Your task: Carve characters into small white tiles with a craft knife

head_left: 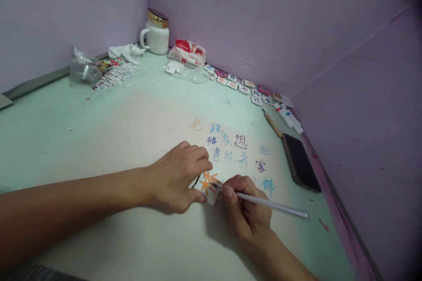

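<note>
My left hand [184, 180] grips a small white block [212, 197] between thumb and fingers, near the middle of the table. An orange character is drawn on the block's upper face. Held like a pen in my right hand [247, 204] is a slim silver craft knife [280, 207]. Its narrow tip meets the orange strokes; whether it cuts into the surface is too small to tell. Handwritten characters in blue, purple and orange mark the table [125, 131] just beyond my hands.
A phone [301, 162] and a wooden-handled carving tool [272, 124] lie at the right. Several character-marked blocks [244, 89] line the back wall. Farther left are a red-and-white packet [187, 52], a white mug [157, 37], a heap of scraps [117, 74] and a clear plastic bag [85, 68].
</note>
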### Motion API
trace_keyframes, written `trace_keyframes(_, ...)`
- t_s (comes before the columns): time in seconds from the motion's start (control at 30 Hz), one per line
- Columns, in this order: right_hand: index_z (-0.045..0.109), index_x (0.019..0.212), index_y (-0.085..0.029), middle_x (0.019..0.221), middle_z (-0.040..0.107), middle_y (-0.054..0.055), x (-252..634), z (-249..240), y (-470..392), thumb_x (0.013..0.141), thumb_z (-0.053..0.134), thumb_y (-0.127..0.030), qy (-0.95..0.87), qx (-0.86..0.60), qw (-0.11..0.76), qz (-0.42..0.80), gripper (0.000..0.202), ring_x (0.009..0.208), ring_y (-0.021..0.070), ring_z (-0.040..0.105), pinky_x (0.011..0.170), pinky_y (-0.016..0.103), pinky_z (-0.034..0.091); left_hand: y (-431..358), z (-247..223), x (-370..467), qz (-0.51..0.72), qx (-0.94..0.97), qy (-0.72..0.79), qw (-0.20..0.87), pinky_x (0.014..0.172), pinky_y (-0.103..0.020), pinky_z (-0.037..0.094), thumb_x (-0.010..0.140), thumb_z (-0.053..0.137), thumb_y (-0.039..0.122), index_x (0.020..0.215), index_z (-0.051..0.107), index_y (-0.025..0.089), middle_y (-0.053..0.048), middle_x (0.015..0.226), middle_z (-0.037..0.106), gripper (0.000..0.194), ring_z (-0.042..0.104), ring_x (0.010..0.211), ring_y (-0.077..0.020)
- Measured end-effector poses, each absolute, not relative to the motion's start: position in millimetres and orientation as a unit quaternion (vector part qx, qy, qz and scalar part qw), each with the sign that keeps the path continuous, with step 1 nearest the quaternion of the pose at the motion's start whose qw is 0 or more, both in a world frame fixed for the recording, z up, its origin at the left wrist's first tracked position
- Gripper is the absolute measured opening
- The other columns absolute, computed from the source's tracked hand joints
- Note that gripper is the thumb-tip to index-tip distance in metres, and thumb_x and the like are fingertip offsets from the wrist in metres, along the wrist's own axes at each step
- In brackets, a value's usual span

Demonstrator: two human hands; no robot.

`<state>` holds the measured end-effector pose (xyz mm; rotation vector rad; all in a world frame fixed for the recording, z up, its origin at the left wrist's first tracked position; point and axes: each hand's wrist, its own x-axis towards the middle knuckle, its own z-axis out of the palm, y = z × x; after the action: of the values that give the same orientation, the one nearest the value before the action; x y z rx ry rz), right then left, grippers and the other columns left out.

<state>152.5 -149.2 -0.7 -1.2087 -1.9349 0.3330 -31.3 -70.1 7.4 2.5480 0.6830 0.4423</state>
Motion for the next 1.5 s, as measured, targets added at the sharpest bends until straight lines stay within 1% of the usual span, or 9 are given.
trace_keyframes(0.27,0.045,0.078,-0.022,0.059,0.046,-0.005,153.3,-1.7,-150.0,0.088,0.044,-0.012,-0.764,-0.487,0.400,0.137,0.014,0.046,0.0093,0.042,0.044,0.023,0.031,-69.4,6.1,-31.2,0.170,0.925,0.252,0.227,0.079,-0.040,0.038,0.068,0.072,0.030,0.096,0.058,0.016,-0.005,0.096,0.056,0.035,0.054,0.088,-0.0236)
trace_keyframes(0.43,0.045,0.078,-0.022,0.060,0.046,-0.005,156.4,-5.2,-153.3,0.089,0.043,-0.011,-0.743,-0.482,0.429,0.177,0.015,0.046,0.0092,0.041,0.044,0.023,0.030,-69.2,5.3,-31.1,0.173,0.926,0.250,0.224,0.079,-0.040,0.038,0.066,0.074,0.031,0.095,0.058,0.016,-0.006,0.095,0.056,0.037,0.054,0.087,-0.0239)
trace_keyframes(0.6,0.049,0.087,-0.021,0.066,0.048,-0.003,156.2,-7.3,-151.8,0.088,0.045,-0.010,-0.732,-0.468,0.464,0.176,0.012,0.051,0.0098,0.044,0.047,0.024,0.033,-69.3,6.5,-31.4,0.168,0.927,0.246,0.229,0.079,-0.040,0.038,0.066,0.075,0.030,0.095,0.058,0.015,-0.007,0.096,0.057,0.036,0.054,0.087,-0.0245)
trace_keyframes(0.93,0.048,0.084,-0.022,0.066,0.052,-0.003,153.8,-3.3,-149.6,0.088,0.044,-0.009,-0.758,-0.471,0.417,0.173,0.013,0.051,0.0096,0.047,0.047,0.023,0.035,-69.0,6.8,-31.1,0.165,0.926,0.249,0.233,0.079,-0.040,0.037,0.065,0.076,0.029,0.096,0.059,0.016,-0.007,0.096,0.057,0.037,0.053,0.087,-0.0242)
trace_keyframes(1.13,0.046,0.083,-0.022,0.064,0.048,-0.004,156.2,-6.1,-151.7,0.088,0.043,-0.010,-0.749,-0.469,0.430,0.184,0.013,0.049,0.0090,0.043,0.046,0.023,0.031,-69.3,6.4,-31.1,0.168,0.925,0.249,0.235,0.079,-0.039,0.036,0.065,0.076,0.029,0.095,0.059,0.015,-0.007,0.096,0.057,0.037,0.054,0.087,-0.0244)
trace_keyframes(1.3,0.049,0.088,-0.021,0.069,0.050,-0.003,155.9,-7.7,-150.7,0.087,0.043,-0.008,-0.741,-0.455,0.460,0.177,0.014,0.055,0.0097,0.047,0.050,0.024,0.035,-68.9,6.7,-31.1,0.168,0.925,0.248,0.236,0.079,-0.039,0.036,0.065,0.076,0.029,0.095,0.059,0.015,-0.007,0.096,0.057,0.037,0.054,0.087,-0.0251)
trace_keyframes(1.5,0.047,0.085,-0.022,0.066,0.051,-0.004,153.8,-3.9,-147.9,0.088,0.045,-0.009,-0.758,-0.463,0.423,0.180,0.013,0.051,0.0086,0.046,0.047,0.022,0.034,-69.2,6.2,-31.2,0.168,0.925,0.247,0.233,0.079,-0.039,0.036,0.066,0.076,0.030,0.096,0.059,0.015,-0.007,0.096,0.057,0.038,0.054,0.087,-0.0246)
